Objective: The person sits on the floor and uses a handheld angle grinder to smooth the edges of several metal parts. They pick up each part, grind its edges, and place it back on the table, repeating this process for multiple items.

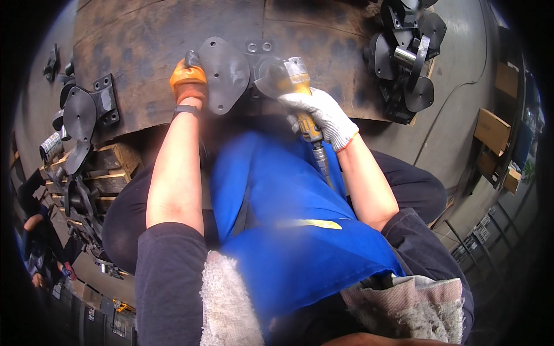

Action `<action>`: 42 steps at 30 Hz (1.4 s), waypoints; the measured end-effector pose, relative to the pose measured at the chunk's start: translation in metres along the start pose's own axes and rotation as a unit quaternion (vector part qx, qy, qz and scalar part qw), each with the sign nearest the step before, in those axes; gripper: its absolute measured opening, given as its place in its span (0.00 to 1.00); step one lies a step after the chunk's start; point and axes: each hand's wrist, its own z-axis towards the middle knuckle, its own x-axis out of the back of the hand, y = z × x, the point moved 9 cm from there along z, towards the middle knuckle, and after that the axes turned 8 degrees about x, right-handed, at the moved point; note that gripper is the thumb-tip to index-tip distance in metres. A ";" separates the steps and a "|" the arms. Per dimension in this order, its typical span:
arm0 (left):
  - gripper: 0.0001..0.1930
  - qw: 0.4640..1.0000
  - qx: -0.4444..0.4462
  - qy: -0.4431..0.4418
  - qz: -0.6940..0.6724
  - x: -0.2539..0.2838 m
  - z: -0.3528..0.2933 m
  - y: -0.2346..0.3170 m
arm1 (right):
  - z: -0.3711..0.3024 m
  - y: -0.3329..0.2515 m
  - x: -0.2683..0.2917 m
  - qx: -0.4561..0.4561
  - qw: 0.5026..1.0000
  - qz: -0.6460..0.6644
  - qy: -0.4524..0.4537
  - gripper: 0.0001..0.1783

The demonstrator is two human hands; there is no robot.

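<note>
Can slide freely across the bare worktop (133, 55) between ten and eleven o'clock. Blocked by a big dark plate (226, 72) near eleven, a metal pile (382, 56) between one and two, and more parts (81, 113) between nine and ten.

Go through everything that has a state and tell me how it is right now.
Left hand: orange-gloved, closed on the metal part's side.
Right hand: white-gloved, wrapped around the grinder.
Metal part: held, broad plate facing the camera.
Grinder: held; running or stopped, cannot tell.
Hose fitting: attached to the grinder.
Right-side parts: heaped together.
Table: dark-stained.
</note>
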 end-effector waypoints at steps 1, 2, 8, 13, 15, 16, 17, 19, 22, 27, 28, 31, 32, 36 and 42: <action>0.26 1.000 -0.005 -0.001 -0.007 0.000 -0.001 0.001 | -0.001 -0.002 -0.001 -0.002 1.000 -0.008 -0.001 0.19; 0.26 1.000 -0.010 -0.003 -0.014 0.000 -0.003 0.001 | -0.001 -0.007 -0.002 -0.003 1.000 -0.015 -0.002 0.18; 0.24 1.000 -0.020 0.012 0.005 0.000 -0.001 -0.001 | 0.001 -0.006 0.006 0.002 1.000 -0.022 0.019 0.17; 0.25 1.000 -0.030 0.002 0.007 0.000 0.000 0.002 | 0.002 -0.013 0.008 -0.007 0.997 -0.077 0.018 0.16; 0.25 1.000 -0.029 0.005 0.009 0.000 -0.003 0.001 | 0.001 -0.021 0.000 -0.006 0.996 -0.085 0.006 0.16; 0.26 0.999 -0.030 0.011 0.007 0.000 -0.002 0.000 | 0.002 -0.019 0.001 -0.008 0.997 -0.081 0.011 0.16; 0.27 0.999 -0.030 0.016 0.004 0.001 -0.001 0.000 | 0.003 -0.015 0.004 -0.011 0.997 -0.078 0.016 0.16; 0.26 1.000 -0.009 0.016 0.025 -0.002 0.002 -0.005 | 0.002 -0.011 0.010 -0.012 0.996 -0.085 0.025 0.16; 0.26 1.000 -0.016 0.004 0.002 -0.002 0.005 -0.008 | -0.005 -0.010 0.017 -0.008 0.993 -0.119 0.013 0.16; 0.27 1.000 -0.004 -0.008 0.008 -0.007 0.008 -0.013 | -0.012 -0.013 0.002 -0.009 0.995 -0.103 -0.003 0.16; 0.27 1.000 -0.009 -0.010 -0.006 -0.007 0.007 -0.010 | -0.009 -0.014 -0.002 -0.009 0.995 -0.100 -0.007 0.17; 0.27 1.000 -0.002 -0.004 0.015 -0.001 -0.001 -0.001 | -0.011 -0.010 0.001 -0.015 0.995 -0.099 0.002 0.16; 0.26 0.999 0.004 0.000 0.032 0.002 -0.004 0.003 | -0.013 -0.008 0.003 -0.018 0.995 -0.101 0.009 0.16; 0.27 1.000 -0.008 -0.002 0.007 -0.005 0.004 -0.009 | -0.016 -0.003 0.009 -0.018 0.994 -0.107 0.009 0.16; 0.26 1.000 -0.008 -0.001 0.024 -0.007 0.009 -0.011 | -0.014 0.001 0.008 -0.017 0.993 -0.114 -0.003 0.16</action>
